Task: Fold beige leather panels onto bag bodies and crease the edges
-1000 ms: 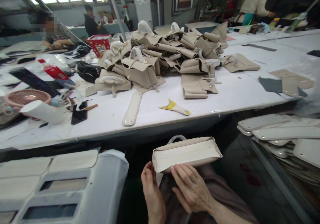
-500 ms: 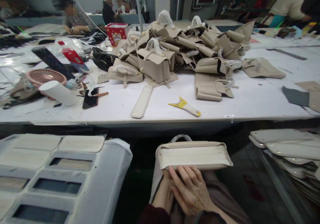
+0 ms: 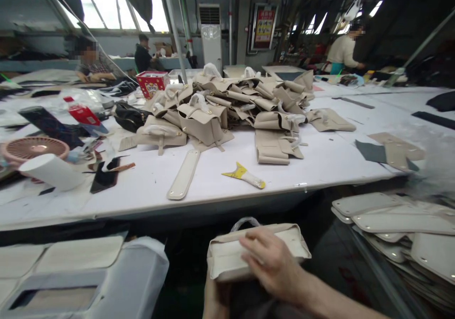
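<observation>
A beige handbag [image 3: 227, 257] is tipped so that its pale, flat base faces up, low in the middle of the head view. Its plastic-wrapped handle [image 3: 246, 222] shows at the far side. My left hand [image 3: 216, 294] supports the bag from underneath at its left end; its fingers are hidden behind the bag. Over the base lies my right hand [image 3: 272, 261], fingers bent and a little apart, touching the surface and slightly blurred, with nothing seen between them.
A heap of beige handbags [image 3: 202, 124] covers the middle of the white table [image 3: 220, 205]. Near its edge lie a pale base panel [image 3: 184, 174] and a yellow-ended tool [image 3: 245, 175]. More panels [image 3: 394, 219] are stacked at right. A white-covered stand [image 3: 142, 271] is at left.
My right hand has moved from the bag's near edge up onto its base. The bag has tilted slightly, and my view has lifted and turned to the right.
</observation>
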Motion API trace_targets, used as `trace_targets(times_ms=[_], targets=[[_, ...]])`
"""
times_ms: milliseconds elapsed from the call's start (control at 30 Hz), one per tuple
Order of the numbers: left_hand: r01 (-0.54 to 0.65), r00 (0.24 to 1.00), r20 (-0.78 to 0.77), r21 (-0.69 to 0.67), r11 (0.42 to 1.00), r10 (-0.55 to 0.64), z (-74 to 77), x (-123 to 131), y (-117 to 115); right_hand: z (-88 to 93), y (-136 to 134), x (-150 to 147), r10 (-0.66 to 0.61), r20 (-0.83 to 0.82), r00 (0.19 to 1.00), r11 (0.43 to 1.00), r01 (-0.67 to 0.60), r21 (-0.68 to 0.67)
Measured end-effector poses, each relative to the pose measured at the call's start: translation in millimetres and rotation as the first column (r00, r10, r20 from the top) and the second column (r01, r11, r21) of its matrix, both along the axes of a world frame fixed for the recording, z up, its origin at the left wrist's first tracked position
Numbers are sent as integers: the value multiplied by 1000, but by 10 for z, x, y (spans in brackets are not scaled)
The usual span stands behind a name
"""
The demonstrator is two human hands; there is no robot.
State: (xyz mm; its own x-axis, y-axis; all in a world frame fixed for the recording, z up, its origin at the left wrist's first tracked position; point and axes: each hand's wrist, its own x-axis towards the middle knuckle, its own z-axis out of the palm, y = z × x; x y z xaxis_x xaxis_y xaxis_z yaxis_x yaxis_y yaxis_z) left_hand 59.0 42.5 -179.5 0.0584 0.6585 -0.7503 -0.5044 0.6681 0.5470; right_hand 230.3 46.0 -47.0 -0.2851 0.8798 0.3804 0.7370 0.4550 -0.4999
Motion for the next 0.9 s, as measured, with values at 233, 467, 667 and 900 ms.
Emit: trace_targets(times_ms=[233,467,667,900], targets=[[30,947,-321,129,991,13,304,-541,270,-98,1508,716,-304,299,904,912,367,-183],[558,714,-689,452,696,-125,1112,-521,877,-286,1759,863,-290,262,921,866,369,-337],[949,312,-835,300,101,-452,1622,130,1282,-318,697,1472,-544,-9,839,749,480,-456],[868,-64,-638,344,-358,-768,1311,1663,1401,-1067,-501,938,-788,-319,526,555,385,-737]])
